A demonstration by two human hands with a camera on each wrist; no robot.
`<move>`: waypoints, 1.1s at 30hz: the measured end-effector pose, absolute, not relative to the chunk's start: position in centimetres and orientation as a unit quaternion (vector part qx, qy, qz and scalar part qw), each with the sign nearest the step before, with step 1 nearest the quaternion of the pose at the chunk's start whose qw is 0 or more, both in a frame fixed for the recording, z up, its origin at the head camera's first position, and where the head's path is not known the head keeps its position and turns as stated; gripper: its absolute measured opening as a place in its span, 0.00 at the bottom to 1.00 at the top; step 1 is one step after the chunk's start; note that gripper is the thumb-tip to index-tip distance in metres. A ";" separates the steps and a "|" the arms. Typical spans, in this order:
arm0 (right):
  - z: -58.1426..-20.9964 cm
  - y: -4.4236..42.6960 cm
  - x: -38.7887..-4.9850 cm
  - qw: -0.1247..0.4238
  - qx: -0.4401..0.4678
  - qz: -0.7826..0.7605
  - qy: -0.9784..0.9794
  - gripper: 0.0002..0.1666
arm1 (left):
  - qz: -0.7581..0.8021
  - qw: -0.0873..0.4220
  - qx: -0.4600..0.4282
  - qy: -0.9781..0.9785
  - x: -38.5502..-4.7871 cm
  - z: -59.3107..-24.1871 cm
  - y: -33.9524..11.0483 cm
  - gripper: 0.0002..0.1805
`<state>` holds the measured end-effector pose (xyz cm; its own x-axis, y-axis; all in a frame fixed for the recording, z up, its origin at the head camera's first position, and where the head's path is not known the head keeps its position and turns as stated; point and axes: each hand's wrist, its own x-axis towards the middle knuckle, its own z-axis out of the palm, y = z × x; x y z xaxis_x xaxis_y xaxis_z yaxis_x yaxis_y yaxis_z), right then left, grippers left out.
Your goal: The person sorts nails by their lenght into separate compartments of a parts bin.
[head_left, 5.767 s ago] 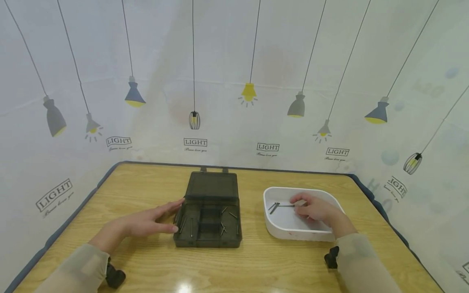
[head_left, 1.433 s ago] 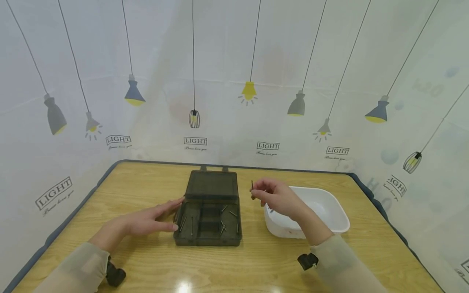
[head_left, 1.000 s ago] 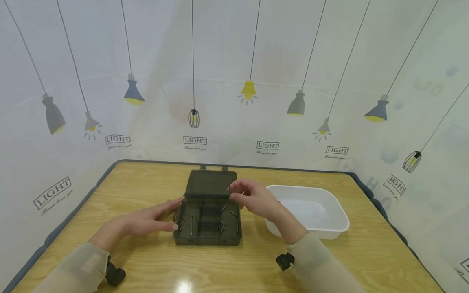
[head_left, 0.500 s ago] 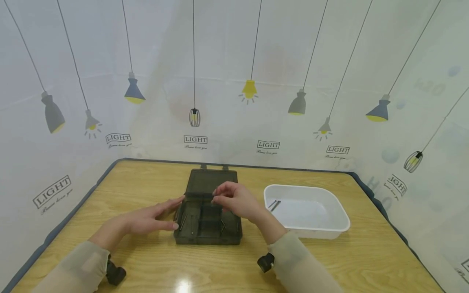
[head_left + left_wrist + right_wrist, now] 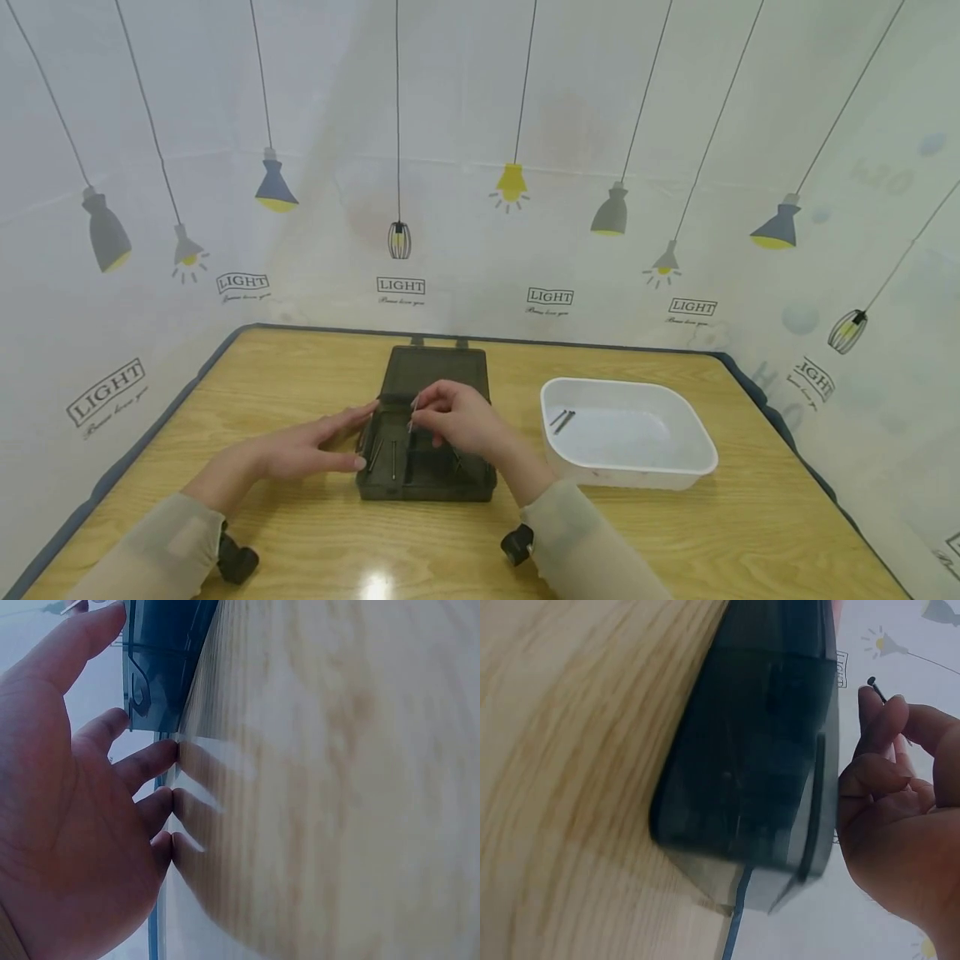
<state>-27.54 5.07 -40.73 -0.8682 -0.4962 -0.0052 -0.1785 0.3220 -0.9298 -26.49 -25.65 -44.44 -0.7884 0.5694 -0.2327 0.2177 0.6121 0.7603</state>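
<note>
One nail (image 5: 877, 689) sits partly hidden in pinching fingers (image 5: 886, 725) of the right hand (image 5: 463, 423), the left hand (image 5: 300, 450) outstretched.

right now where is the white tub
In the head view, the white tub sits on the wooden table, to the right of the open dark compartment box, apart from it and the right hand.

Right fingers (image 5: 430, 416) partly hide the box (image 5: 426, 492).
</note>
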 end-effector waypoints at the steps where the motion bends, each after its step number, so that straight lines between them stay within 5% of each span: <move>1: -40.7 4.9 -27.5 0.148 -0.208 -0.540 0.802 0.09 | 0.377 0.233 0.228 0.867 -26.5 -44.4 -25.6 0.51; 33: -41.0 4.0 -26.8 0.152 -0.192 -0.485 0.840 0.16 | 0.381 0.242 0.223 0.864 -26.5 -44.4 -25.6 0.51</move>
